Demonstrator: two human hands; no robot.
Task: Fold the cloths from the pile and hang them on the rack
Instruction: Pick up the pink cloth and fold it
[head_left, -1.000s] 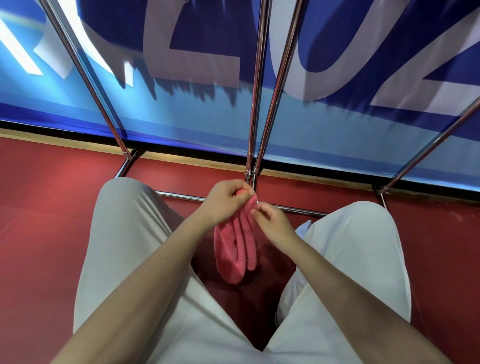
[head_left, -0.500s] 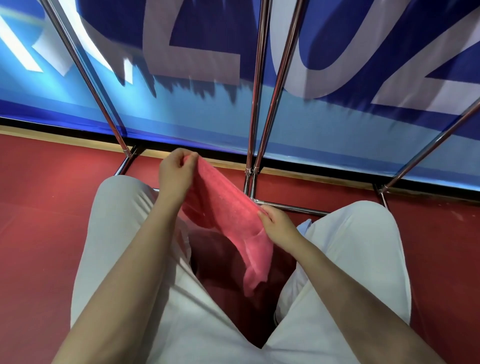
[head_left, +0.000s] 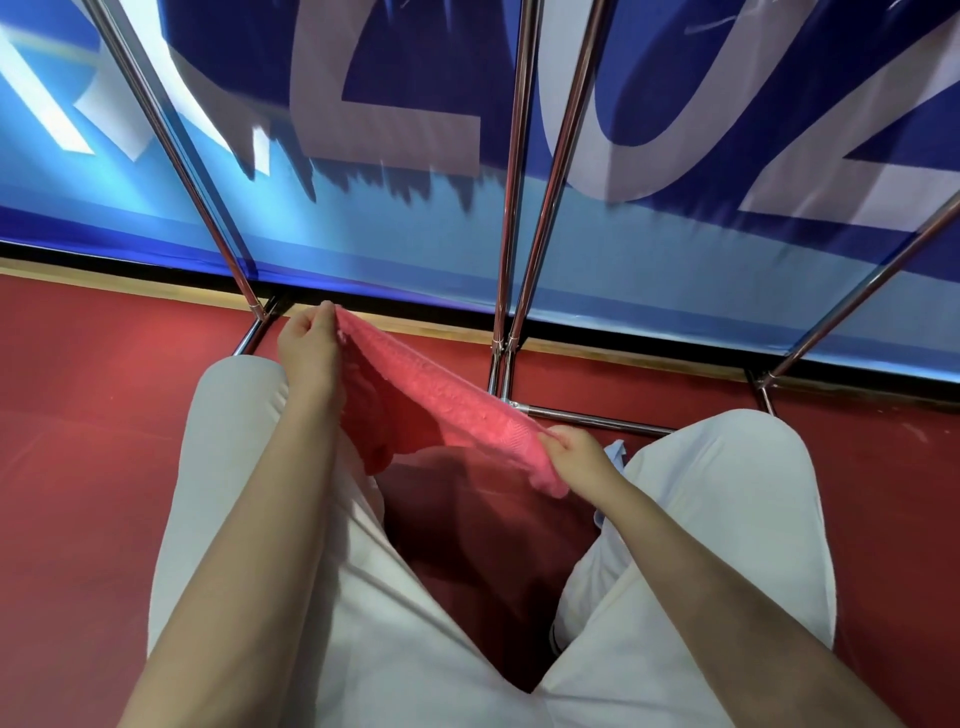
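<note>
A pink terry cloth (head_left: 436, 405) is stretched between my two hands above my knees. My left hand (head_left: 311, 348) pinches its far left corner, raised near the rack's left leg. My right hand (head_left: 579, 454) pinches the near right corner, lower and closer to me. The cloth's lower edge sags between them. The chrome rack (head_left: 511, 208) rises in front of me with slanted tubes and a floor bar (head_left: 597, 418). A bit of a light blue cloth (head_left: 615, 452) shows by my right knee; the rest of it is hidden.
I sit with white-trousered legs (head_left: 234, 467) spread on a red floor (head_left: 93, 415). A blue banner with large pale letters (head_left: 384, 130) stands behind the rack, with a wooden strip along its base.
My hands, together at the bunched cloth a second ago, have pulled apart. The left hand went up and left, and the cloth is now spread wider with its hanging end lifted.
</note>
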